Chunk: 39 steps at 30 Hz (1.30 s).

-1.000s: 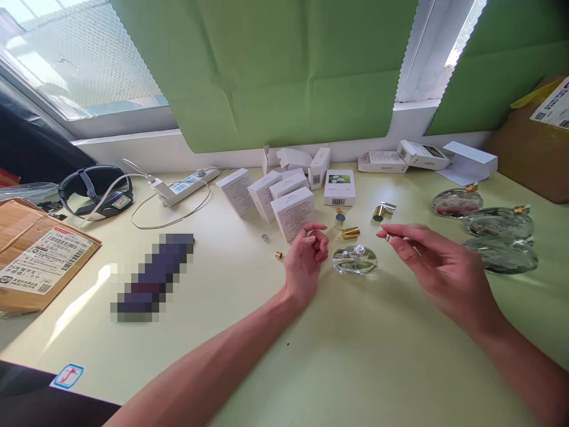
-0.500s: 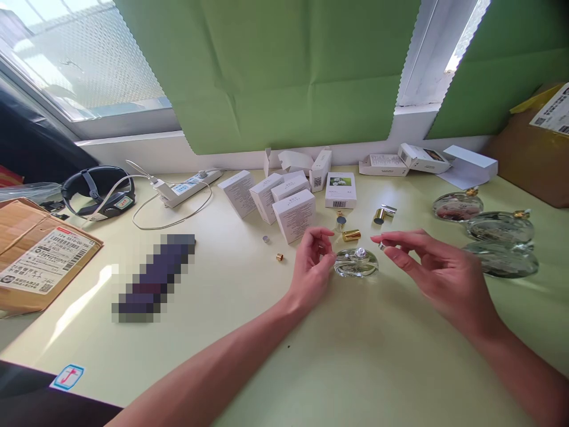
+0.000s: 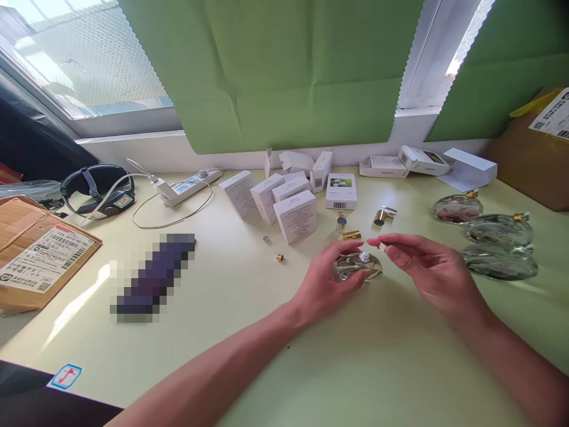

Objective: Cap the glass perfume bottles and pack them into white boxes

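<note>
Standing on the pale table is a clear glass perfume bottle [image 3: 374, 271] with a whitish, silvery neck on top. My left hand [image 3: 326, 279] wraps round its left side, thumb in front and fingers behind. Just right of the neck, my right hand [image 3: 424, 267] pinches a small silvery collar [image 3: 383, 247] between thumb and fingertips. Behind the bottle lies a gold cap [image 3: 351, 235]. Farther back are a gold cylinder [image 3: 379, 217] and a silver cylinder [image 3: 389, 211]. A small gold ring [image 3: 280, 258] and a small silvery piece [image 3: 266, 239] lie to the left.
Several white boxes [image 3: 296, 216] stand at the back. More glass bottles [image 3: 500, 263] occupy the right side. On the left are a pixelated dark object [image 3: 155, 279], a power strip [image 3: 189, 185], a black headband device [image 3: 98, 193] and a cardboard parcel [image 3: 84, 243]. A large carton [image 3: 528, 154] sits back right.
My left hand has moved right and closed round the bottle, which it only edged before. My right hand, with the collar, has come slightly closer to the bottle's neck.
</note>
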Available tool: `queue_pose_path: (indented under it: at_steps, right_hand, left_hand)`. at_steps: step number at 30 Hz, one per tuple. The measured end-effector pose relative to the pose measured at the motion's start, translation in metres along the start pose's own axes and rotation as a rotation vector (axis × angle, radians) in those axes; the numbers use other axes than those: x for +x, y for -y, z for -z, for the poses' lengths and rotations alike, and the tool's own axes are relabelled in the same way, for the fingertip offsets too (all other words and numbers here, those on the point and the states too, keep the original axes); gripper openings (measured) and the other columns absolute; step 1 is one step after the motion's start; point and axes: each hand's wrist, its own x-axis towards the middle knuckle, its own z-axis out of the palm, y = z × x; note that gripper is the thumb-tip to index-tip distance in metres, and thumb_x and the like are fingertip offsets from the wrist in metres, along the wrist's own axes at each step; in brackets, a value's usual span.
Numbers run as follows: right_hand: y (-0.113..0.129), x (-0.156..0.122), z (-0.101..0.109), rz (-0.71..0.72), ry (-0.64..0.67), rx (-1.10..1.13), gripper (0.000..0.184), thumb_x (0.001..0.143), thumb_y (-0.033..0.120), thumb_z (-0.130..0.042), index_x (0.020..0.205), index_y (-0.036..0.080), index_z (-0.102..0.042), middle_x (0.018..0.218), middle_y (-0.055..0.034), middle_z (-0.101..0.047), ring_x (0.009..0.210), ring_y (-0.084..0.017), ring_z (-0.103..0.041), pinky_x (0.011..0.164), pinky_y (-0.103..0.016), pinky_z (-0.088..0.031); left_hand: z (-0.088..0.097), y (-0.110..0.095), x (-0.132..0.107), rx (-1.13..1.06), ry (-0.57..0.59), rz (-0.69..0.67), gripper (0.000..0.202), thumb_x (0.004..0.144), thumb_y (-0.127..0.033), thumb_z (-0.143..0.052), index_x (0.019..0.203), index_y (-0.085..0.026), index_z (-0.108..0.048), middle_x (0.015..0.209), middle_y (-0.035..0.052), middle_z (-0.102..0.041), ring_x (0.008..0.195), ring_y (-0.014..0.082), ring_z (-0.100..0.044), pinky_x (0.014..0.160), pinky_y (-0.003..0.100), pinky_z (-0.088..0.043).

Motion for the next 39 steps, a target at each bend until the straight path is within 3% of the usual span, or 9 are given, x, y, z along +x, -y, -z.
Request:
queue_pose_path:
  at_steps: [4, 9, 18, 25, 32, 35, 39]
  right_hand:
    - [0.0017, -0.0001, -0.0028, 0.064, 0.051, -0.05, 0.017, 0.09, 0.035, -0.072, 0.105, 0.039, -0.078, 0.104, 0.003, -0.078, 0.1, -0.019, -0.071, 0.085, -0.029, -0.06]
    - [0.0035, -0.0031, -0.0063, 0.154, 0.118, -0.067, 0.019, 0.091, 0.031, -0.07, 0.108, 0.038, -0.077, 0.104, 0.0014, -0.073, 0.096, -0.017, -0.067, 0.082, -0.029, -0.057]
    - [-0.0033, -0.0036, -0.0012, 0.23, 0.149, -0.17, 0.027, 0.092, 0.028, -0.07, 0.113, 0.042, -0.075, 0.097, 0.0019, -0.073, 0.105, -0.018, -0.064, 0.079, -0.026, -0.055]
    - [0.0012, -0.0046, 0.0019, 0.284, 0.141, -0.28, 0.031, 0.093, 0.024, -0.067, 0.116, 0.044, -0.073, 0.099, 0.0032, -0.067, 0.091, -0.014, -0.068, 0.07, -0.024, -0.056]
    - [-0.0039, -0.0006, 0.0013, 0.42, 0.171, -0.255, 0.034, 0.093, 0.018, -0.066, 0.117, 0.04, -0.072, 0.118, 0.0006, -0.069, 0.114, -0.02, -0.062, 0.096, -0.036, -0.052]
    - [-0.0028, -0.0013, 0.0005, 0.434, 0.144, -0.282, 0.034, 0.095, 0.018, -0.064, 0.118, 0.041, -0.073, 0.123, -0.0013, -0.063, 0.116, -0.022, -0.06, 0.093, -0.037, -0.052]
    - [-0.0008, -0.0041, -0.0009, 0.414, 0.099, -0.273, 0.029, 0.094, 0.022, -0.064, 0.113, 0.042, -0.074, 0.124, -0.0011, -0.057, 0.11, -0.021, -0.06, 0.089, -0.036, -0.053]
  left_hand:
    - [-0.0019, -0.0002, -0.0018, -0.015, 0.018, -0.039, 0.047, 0.085, -0.027, -0.076, 0.128, -0.027, -0.059, 0.117, 0.0059, -0.071, 0.11, 0.0213, -0.067, 0.098, 0.042, -0.054]
    - [-0.003, -0.0016, -0.0024, -0.017, 0.005, -0.055, 0.051, 0.083, -0.023, -0.078, 0.129, -0.026, -0.056, 0.122, 0.0071, -0.07, 0.111, 0.0222, -0.068, 0.098, 0.041, -0.055]
    - [-0.0036, -0.0044, -0.0034, 0.022, -0.01, -0.068, 0.053, 0.083, -0.023, -0.077, 0.13, -0.026, -0.053, 0.117, 0.0066, -0.072, 0.109, 0.0224, -0.07, 0.093, 0.04, -0.057]
    - [-0.0044, -0.0048, -0.0048, 0.06, -0.008, -0.055, 0.051, 0.084, -0.026, -0.077, 0.128, -0.027, -0.052, 0.118, 0.0062, -0.071, 0.11, 0.0224, -0.069, 0.094, 0.041, -0.056]
    - [-0.0035, -0.0051, -0.0041, 0.105, -0.018, -0.089, 0.054, 0.089, -0.028, -0.072, 0.135, -0.029, -0.044, 0.121, 0.0063, -0.071, 0.114, 0.0216, -0.067, 0.098, 0.044, -0.054]
    - [-0.0037, -0.0015, -0.0054, 0.134, -0.013, -0.144, 0.057, 0.091, -0.027, -0.07, 0.139, -0.03, -0.04, 0.126, 0.0077, -0.068, 0.118, 0.0227, -0.065, 0.1, 0.046, -0.052]
    - [-0.0036, -0.0005, -0.0072, 0.181, -0.022, -0.222, 0.049, 0.091, -0.027, -0.069, 0.134, -0.029, -0.046, 0.13, 0.0082, -0.065, 0.118, 0.0225, -0.064, 0.1, 0.043, -0.054]
